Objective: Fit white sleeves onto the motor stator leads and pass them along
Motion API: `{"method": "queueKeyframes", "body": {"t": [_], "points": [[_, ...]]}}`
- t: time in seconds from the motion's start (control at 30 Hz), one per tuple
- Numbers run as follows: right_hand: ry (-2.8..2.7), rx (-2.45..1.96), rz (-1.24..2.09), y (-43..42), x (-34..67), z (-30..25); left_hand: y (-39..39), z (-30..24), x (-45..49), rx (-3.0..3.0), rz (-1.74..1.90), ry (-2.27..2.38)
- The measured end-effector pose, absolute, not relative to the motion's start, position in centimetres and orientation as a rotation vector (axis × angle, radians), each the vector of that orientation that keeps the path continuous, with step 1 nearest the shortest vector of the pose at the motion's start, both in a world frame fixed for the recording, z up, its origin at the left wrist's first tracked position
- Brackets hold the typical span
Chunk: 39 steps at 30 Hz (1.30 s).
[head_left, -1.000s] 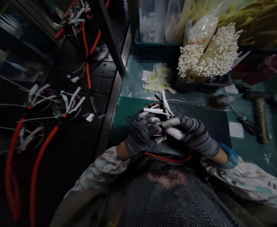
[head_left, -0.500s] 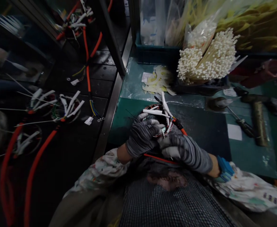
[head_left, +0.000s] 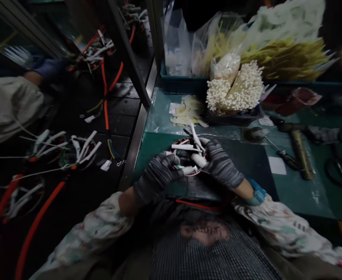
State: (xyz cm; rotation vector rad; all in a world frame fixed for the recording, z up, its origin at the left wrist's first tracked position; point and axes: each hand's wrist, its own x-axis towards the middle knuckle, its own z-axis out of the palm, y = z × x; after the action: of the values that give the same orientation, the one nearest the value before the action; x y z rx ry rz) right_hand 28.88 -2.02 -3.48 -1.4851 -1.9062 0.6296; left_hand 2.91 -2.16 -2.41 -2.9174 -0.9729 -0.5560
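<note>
Round wire-wound ring [head_left: 183, 141] lies between: my grey-striped gloved right hand [head_left: 221, 164] clasps its right side; matching left hand [head_left: 158, 172], half-open, touches near-left edge, grip unclear.

You're in a factory workshop: green bench [head_left: 146, 146] with hammer [head_left: 300, 151], screwdriver [head_left: 287, 158], bundled white-tipped sticks [head_left: 243, 91]; black slatted track [head_left: 124, 109] on your left carrying wire coils [head_left: 63, 157] with orange cables [head_left: 56, 191]; another worker's sleeve [head_left: 10, 109] beyond.

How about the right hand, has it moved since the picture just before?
Yes. The right hand has moved forward, up the picture: it was lower than the white square, and is now about level with it.
</note>
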Motion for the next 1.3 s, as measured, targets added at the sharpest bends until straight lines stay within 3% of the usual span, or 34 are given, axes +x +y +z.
{"method": "queueKeyframes", "body": {"t": [0.13, 0.27, 0.43, 0.5, 0.7, 0.8, 1.07, 1.3], "points": [[-2.185, -1.346, 0.775, 1.5, 29.2, -3.5, -0.9, 0.5, 2.1, -2.924, -0.318, -0.580], [-2.421, -0.965, 1.011, 7.3, 29.2, -2.4, -0.9, 2.3, 2.3, -2.873, -0.124, -0.570], [-2.260, -0.699, 1.310, 9.3, 28.3, -2.6, -2.2, 0.5, 2.2, -2.752, -0.540, -0.651], [-2.095, -0.813, 1.191, 7.9, 28.5, -3.3, -2.2, -0.9, 2.0, -2.747, -0.683, -0.704], [-1.631, -1.433, 0.205, 3.8, 33.0, -5.8, -1.3, -4.7, 2.5, -2.760, -0.903, -0.732], [-1.633, -1.658, -0.067, 4.2, 35.3, -6.5, -2.2, -6.4, 3.3, -2.750, -0.988, -0.971], [-1.716, -1.918, -0.179, 6.8, 35.0, -6.0, -4.1, -6.2, 5.9, -2.614, -1.102, -1.245], [-1.598, -1.636, -0.045, 6.6, 33.6, -6.4, -3.4, -6.1, 5.6, -2.598, -1.113, -1.151]]}}
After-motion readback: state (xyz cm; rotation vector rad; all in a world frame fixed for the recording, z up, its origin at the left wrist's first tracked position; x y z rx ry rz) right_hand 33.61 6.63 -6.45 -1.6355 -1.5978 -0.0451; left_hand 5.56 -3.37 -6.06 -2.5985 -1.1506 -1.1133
